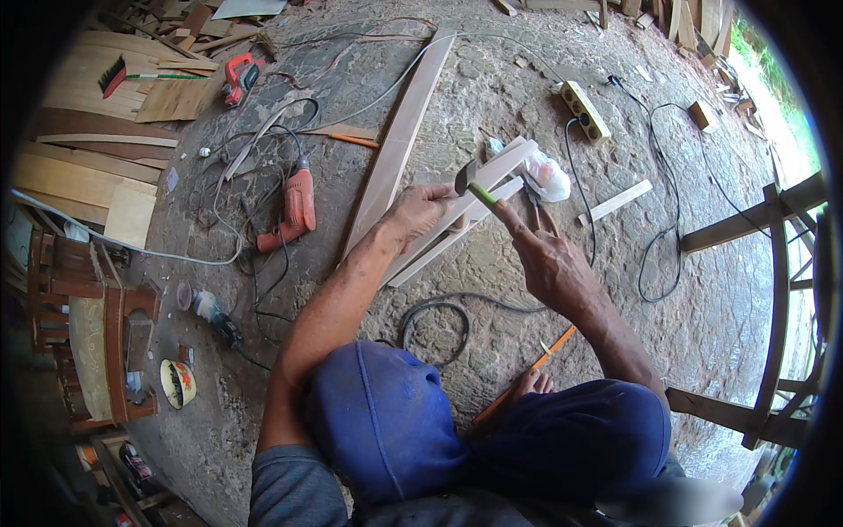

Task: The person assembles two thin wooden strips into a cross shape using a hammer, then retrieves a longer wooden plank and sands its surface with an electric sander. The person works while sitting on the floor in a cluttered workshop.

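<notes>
My right hand (555,257) grips the green handle of a hammer (482,194), its index finger stretched along the handle. The dark hammer head lies right by the fingertips of my left hand (416,213). That hand is closed at the edge of a pale wooden strip (502,163); whether a small thing is also between its fingertips is hidden. Several narrow strips lie together under both hands, with a short crosspiece (460,223) between them. Pliers (534,204) with dark jaws lie beside my right fingers, next to a white plastic bag (549,178).
A long plank (399,149) lies left of the strips. Farther left are a red drill (295,209), an angle grinder (211,312) and a bowl (178,385). Cables cross the rough floor toward a power strip (586,112). An orange pencil-like stick (553,350) lies by my foot.
</notes>
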Action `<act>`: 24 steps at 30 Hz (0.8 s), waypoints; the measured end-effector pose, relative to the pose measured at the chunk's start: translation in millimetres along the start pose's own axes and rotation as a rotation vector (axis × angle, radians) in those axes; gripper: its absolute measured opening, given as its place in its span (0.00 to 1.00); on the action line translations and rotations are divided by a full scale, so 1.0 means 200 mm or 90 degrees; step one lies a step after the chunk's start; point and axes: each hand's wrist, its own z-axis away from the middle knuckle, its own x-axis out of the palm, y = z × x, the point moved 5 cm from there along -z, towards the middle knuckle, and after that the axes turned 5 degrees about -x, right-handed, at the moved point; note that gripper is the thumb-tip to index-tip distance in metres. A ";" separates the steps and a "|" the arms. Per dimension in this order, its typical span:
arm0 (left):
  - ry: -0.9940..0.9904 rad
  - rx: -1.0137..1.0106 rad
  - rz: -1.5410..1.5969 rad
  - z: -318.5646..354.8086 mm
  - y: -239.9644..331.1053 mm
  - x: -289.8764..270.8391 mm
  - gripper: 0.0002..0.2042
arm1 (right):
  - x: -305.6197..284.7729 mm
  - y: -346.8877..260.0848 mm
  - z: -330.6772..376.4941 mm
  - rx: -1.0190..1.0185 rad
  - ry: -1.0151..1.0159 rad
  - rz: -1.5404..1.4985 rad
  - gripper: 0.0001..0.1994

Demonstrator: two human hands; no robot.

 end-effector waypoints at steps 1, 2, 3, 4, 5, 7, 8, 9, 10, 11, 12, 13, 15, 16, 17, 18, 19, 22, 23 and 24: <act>0.012 0.013 -0.020 -0.01 0.00 -0.01 0.21 | 0.00 0.00 0.00 -0.003 -0.017 0.003 0.40; 0.023 0.029 -0.036 -0.01 0.01 -0.02 0.21 | 0.00 0.00 -0.01 -0.004 0.002 -0.001 0.40; 0.050 0.019 -0.049 -0.01 -0.01 -0.02 0.21 | -0.01 0.00 0.00 0.000 0.015 -0.017 0.40; 0.037 0.034 -0.005 -0.01 -0.01 -0.02 0.18 | -0.02 0.00 0.01 -0.001 0.037 -0.031 0.40; 0.042 0.031 0.041 -0.01 -0.01 -0.02 0.16 | -0.03 -0.01 0.02 -0.014 0.080 -0.029 0.40; 0.030 0.014 0.108 -0.01 -0.02 -0.01 0.13 | -0.02 -0.02 0.02 -0.001 0.065 -0.010 0.40; 0.030 0.019 0.083 -0.01 -0.02 -0.01 0.14 | -0.02 -0.02 0.03 0.005 0.062 0.000 0.40; 0.023 0.006 0.056 -0.01 -0.01 -0.01 0.16 | -0.01 -0.02 0.02 0.005 0.036 -0.006 0.39; 0.010 0.001 0.030 -0.01 -0.01 0.00 0.17 | 0.00 -0.02 0.00 0.006 0.011 -0.011 0.37; 0.021 0.001 0.016 -0.01 0.00 0.00 0.17 | 0.00 -0.02 0.00 0.004 0.003 -0.012 0.37; 0.031 0.007 0.004 -0.01 0.01 -0.01 0.17 | 0.00 -0.01 -0.01 0.002 -0.006 -0.013 0.36; 0.055 -0.001 -0.007 0.01 0.00 -0.01 0.16 | -0.01 -0.02 0.00 0.000 -0.006 -0.015 0.37; 0.051 0.018 0.078 0.02 0.01 0.00 0.13 | -0.04 -0.04 0.01 -0.017 0.054 -0.030 0.37; 0.059 0.026 0.121 0.03 0.01 0.01 0.12 | -0.04 -0.04 0.02 -0.017 0.062 -0.022 0.39; 0.048 0.017 0.126 0.03 0.02 0.01 0.12 | -0.05 -0.05 0.01 -0.029 0.085 -0.015 0.40; 0.044 0.010 0.095 0.04 0.01 0.01 0.13 | -0.05 -0.06 0.02 -0.040 0.098 -0.019 0.41; 0.017 -0.001 0.056 0.03 0.02 0.02 0.16 | -0.03 -0.04 0.01 -0.015 0.059 -0.011 0.40; 0.032 0.025 -0.007 0.01 0.04 -0.01 0.17 | 0.01 0.00 -0.01 0.026 -0.025 -0.014 0.38; 0.054 0.034 -0.017 0.02 0.03 -0.01 0.16 | 0.01 0.00 0.01 0.021 -0.016 -0.023 0.37; 0.047 0.014 0.008 0.02 0.02 -0.01 0.15 | 0.00 0.00 0.01 0.011 0.008 -0.032 0.35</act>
